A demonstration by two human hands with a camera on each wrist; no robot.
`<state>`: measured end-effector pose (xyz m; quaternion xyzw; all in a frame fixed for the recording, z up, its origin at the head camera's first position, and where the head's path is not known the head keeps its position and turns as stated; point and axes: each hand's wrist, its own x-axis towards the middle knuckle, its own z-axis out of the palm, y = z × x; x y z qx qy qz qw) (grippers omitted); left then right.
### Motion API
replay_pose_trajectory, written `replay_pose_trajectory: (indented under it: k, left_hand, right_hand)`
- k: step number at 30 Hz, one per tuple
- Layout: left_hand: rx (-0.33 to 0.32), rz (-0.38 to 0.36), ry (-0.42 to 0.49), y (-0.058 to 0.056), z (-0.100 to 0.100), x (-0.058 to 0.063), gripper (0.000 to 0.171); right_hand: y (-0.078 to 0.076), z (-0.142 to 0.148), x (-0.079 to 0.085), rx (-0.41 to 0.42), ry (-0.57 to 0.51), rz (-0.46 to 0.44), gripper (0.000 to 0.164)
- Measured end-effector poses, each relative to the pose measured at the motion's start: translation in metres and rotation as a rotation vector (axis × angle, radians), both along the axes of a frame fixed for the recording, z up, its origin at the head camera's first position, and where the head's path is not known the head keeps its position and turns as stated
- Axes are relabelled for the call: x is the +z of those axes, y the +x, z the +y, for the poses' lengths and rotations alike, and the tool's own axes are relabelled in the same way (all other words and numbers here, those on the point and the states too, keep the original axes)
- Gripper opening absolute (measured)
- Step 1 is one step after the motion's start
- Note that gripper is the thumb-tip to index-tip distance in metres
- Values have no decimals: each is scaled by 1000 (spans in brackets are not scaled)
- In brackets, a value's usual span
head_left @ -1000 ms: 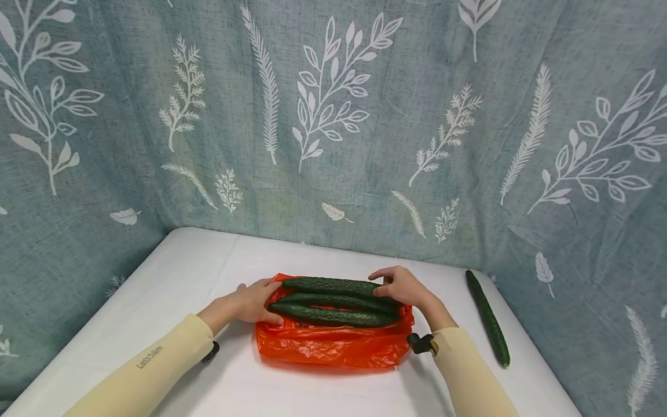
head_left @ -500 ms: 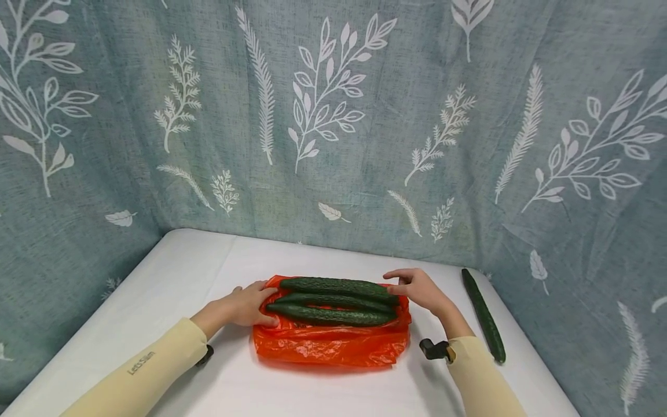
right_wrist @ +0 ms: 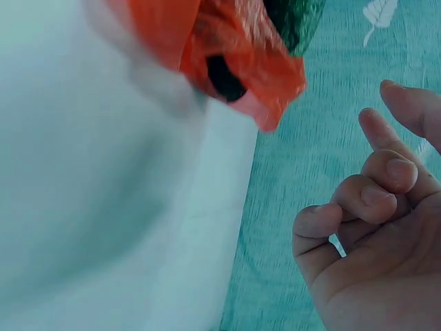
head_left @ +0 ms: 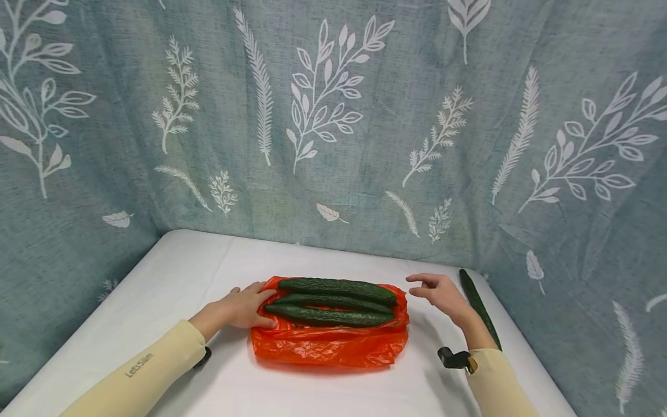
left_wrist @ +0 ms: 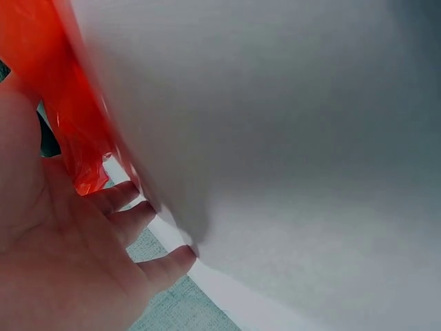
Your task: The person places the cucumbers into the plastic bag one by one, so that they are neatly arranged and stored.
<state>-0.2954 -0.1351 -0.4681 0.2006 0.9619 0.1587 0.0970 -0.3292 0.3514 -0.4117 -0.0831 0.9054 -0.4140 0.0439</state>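
An orange-red plastic bag (head_left: 328,350) lies on the table, with three long dark green cucumbers side by side on its opening: a back one (head_left: 339,287), a middle one (head_left: 333,301) and a front one (head_left: 328,316). My left hand (head_left: 242,307) rests at the bag's left end, thumb and fingers spread; the left wrist view shows its fingers fairly straight beside the plastic. To the right of the bag, my right hand (head_left: 443,296) is in the air, holding nothing. In the right wrist view its index finger and thumb reach out while the other fingers bend loosely.
Another cucumber (head_left: 474,301) lies alone near the table's right edge, partly hidden behind the right forearm. The white table (head_left: 219,370) is bordered at the back and sides by a blue-green leaf-patterned curtain (head_left: 333,220).
My right hand has left the right ends of the cucumbers and moved right, toward the lone cucumber. The left hand stays at the bag's left end.
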Motion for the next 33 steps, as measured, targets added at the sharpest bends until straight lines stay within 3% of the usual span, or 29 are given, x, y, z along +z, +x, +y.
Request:
replay_pose_trajectory:
  k: [15, 22, 27, 33]
  left_hand:
    - [-10, 1, 9, 2, -2, -1, 81]
    - [-12, -8, 1, 1, -2, 0, 81]
    - [-15, -10, 4, 1, -1, 0, 80]
    - [-15, -12, 2, 1, 0, 1, 81]
  right_hand:
    - [11, 46, -2, -166, -5, -4, 48]
    - [19, 69, -10, -216, -50, -46, 57]
    - [24, 83, -16, -303, -108, -80, 63]
    - [29, 97, -18, -388, -141, -48, 61]
